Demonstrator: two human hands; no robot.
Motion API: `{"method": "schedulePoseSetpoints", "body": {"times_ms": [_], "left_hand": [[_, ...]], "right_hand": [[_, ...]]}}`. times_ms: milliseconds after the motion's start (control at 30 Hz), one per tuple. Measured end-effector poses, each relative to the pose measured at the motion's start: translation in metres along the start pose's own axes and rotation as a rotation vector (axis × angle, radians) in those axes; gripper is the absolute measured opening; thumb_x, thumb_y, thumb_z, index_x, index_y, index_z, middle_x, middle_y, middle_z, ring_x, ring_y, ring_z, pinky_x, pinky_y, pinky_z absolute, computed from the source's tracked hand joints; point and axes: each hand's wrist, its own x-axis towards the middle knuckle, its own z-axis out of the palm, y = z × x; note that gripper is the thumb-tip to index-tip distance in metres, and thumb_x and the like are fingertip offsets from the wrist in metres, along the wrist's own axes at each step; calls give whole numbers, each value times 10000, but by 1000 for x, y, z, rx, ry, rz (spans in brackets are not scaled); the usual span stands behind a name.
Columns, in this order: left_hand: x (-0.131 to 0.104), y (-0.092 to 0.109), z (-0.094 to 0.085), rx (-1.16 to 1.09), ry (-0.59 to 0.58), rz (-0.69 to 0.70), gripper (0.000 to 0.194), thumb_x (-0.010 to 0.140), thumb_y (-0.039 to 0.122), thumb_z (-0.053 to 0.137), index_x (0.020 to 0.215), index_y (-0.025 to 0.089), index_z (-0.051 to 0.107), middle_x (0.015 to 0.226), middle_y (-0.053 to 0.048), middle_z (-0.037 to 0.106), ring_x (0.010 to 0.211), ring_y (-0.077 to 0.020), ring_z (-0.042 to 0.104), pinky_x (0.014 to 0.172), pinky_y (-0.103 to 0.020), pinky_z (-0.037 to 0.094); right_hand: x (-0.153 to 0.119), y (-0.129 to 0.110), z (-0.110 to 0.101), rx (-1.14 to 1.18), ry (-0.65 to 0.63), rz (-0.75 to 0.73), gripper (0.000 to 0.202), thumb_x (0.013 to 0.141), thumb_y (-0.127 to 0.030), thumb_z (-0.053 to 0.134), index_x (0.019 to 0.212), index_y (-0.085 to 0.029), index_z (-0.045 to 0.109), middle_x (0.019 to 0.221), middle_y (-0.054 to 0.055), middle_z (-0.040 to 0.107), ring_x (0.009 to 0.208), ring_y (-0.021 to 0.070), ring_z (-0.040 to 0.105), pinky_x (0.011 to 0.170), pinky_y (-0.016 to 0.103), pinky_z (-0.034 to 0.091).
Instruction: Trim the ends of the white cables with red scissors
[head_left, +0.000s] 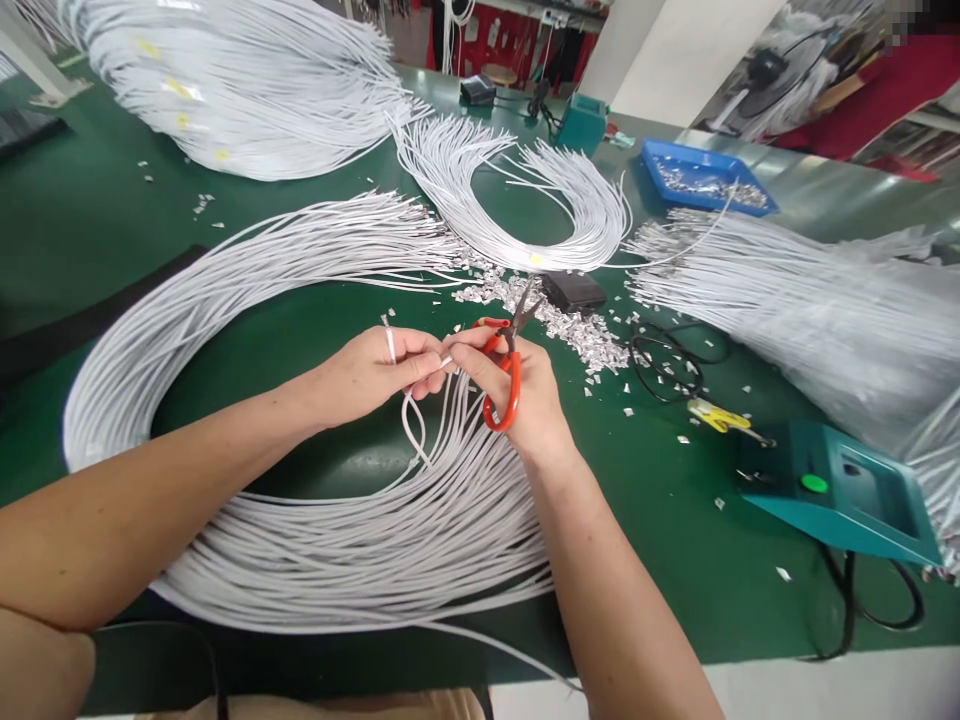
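My left hand (379, 375) is closed on a white cable (391, 345), whose end sticks up between the fingers. Close against it, my right hand (525, 390) carries red-handled scissors (513, 385) around its fingers, blades pointing away from me and slightly parted. Thumb and finger of the right hand also pinch at a short white piece (447, 361) between the two hands; its exact kind is unclear. Below both hands lies a large looped bundle of white cables (360, 560), curving round to the left and back. Small silvery-clear pieces (592, 340) are heaped beyond the right hand.
More cable bundles lie behind (247, 90) and at right (810, 300). A blue tray (709, 180) holds small metal parts. A teal device (840, 490) with a green button stands at right, near a yellow-handled tool (720, 415). A person in red (885, 95) is at the back right.
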Motion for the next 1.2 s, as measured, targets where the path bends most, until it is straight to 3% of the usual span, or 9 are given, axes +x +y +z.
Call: {"method": "schedulePoseSetpoints", "body": {"times_ms": [300,433,533,600,800,900,1033,1133,1200], "left_hand": [[1,-10,-1,-192,81,-54,194,750,326,767,863,175,723,732,-25,679,705,-146,631,658,-262,496],[2,-9,0,-163,232,-32,243,694,330,810,819,165,683,715,-7,651,666,-126,599,606,-240,477],[3,-9,0,-152,274,-34,260,662,313,829,811,171,670,686,12,627,627,-114,574,561,-228,463],[3,-9,0,-149,265,-47,260,655,309,831,816,169,681,682,10,628,607,-113,564,542,-229,455],[1,-7,-1,-121,198,-28,267,698,353,810,843,167,684,792,-16,681,745,-145,626,707,-266,507],[1,-6,-4,-79,146,5,256,808,370,717,968,174,680,952,-45,707,932,-178,649,880,-309,504],[1,-6,-4,17,53,-32,270,909,361,578,1047,158,690,952,-59,706,885,-172,656,853,-319,523],[0,-4,-2,68,-57,-24,291,925,358,552,1076,164,707,815,-26,687,762,-145,635,776,-292,532],[-2,-1,-1,63,-135,-12,296,932,359,540,1077,171,718,749,-11,669,707,-133,619,724,-271,527]], "right_hand": [[-2,3,12,-117,256,71,237,749,-399,738,679,-202,626,670,-41,565,621,101,481,645,266,437],[-7,-1,22,-201,264,-60,246,755,-384,728,643,-213,590,688,-29,556,679,121,498,721,292,455],[-8,-4,23,-89,367,-32,320,821,-441,651,610,-213,577,665,-24,568,686,131,534,767,319,470],[-6,-3,22,-42,454,26,306,835,-450,637,648,-208,622,722,-8,630,735,140,580,792,324,479],[-1,6,20,-8,321,71,116,746,-316,722,755,-201,707,830,4,707,787,144,634,795,307,506],[0,10,16,-33,509,29,112,757,-299,705,794,-194,704,822,0,692,773,140,625,789,312,507],[-1,6,13,-116,717,-118,165,806,-284,668,948,-208,702,846,2,671,802,140,619,834,325,499],[-4,-4,16,-79,579,-181,60,821,-256,666,825,-214,709,883,13,696,865,148,632,882,324,489],[-5,-8,16,-29,438,-120,105,828,-277,669,755,-217,715,866,13,706,866,150,641,870,316,495]]}}
